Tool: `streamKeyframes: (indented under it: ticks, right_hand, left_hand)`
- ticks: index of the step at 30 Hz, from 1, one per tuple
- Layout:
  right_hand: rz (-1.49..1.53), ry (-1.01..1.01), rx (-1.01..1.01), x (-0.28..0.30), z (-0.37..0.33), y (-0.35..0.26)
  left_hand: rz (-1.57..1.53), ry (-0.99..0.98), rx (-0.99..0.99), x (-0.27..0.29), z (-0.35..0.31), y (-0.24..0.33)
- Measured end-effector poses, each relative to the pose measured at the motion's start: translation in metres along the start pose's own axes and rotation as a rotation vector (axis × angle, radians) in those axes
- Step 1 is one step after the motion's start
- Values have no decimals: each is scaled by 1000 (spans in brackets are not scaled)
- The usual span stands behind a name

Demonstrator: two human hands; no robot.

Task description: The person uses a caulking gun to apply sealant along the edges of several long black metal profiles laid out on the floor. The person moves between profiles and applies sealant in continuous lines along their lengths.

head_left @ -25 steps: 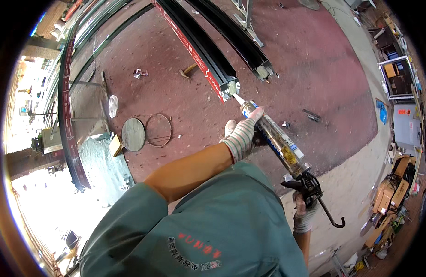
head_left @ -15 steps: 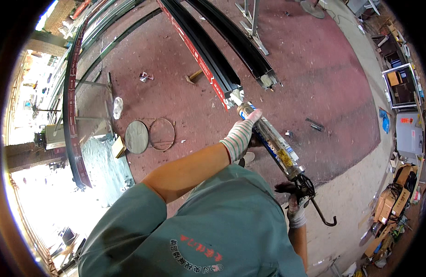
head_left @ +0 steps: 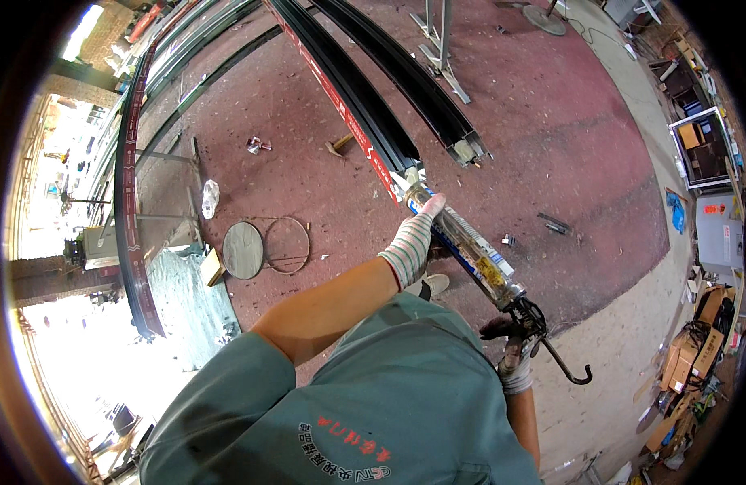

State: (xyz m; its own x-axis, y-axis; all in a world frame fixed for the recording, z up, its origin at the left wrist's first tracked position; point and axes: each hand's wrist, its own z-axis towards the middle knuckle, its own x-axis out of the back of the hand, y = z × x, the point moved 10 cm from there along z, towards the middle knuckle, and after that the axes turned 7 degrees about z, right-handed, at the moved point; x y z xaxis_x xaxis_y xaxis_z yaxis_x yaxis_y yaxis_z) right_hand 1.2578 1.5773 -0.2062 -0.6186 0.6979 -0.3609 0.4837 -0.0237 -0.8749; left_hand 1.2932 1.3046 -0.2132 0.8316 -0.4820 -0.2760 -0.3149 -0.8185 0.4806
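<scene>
Caulking gun [head_left: 478, 259] lies slantwise above the red floor [head_left: 551, 145], its nozzle tip touching the near end of a long black metal profile [head_left: 348, 89] with a red edge strip. Left hand [head_left: 412, 242], in a striped knit glove, is clasped around the front of the cartridge just behind the nozzle; right hand [head_left: 512, 343], in a dark glove, is clenched on the trigger grip at the rear. Second black profile [head_left: 413, 81] lies beside the first, and a round disc [head_left: 243, 250] and wire ring [head_left: 286, 245] rest on the floor well apart, toward its left edge.
</scene>
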Motion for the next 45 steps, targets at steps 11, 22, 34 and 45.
streamKeyframes:
  ticks: [11,22,34,45]
  right_hand:
    - [-56,3,44,-2,2,-5]
    - [159,93,-50,8,2,13]
    - [29,35,3,3,-5,-3]
    - [-4,106,13,17,-15,4]
  left_hand:
    - [-16,-16,8,2,4,-1]
    - [-15,-39,-2,2,5,4]
    - [-64,-64,13,3,10,-13]
    - [-69,-70,26,4,6,-17]
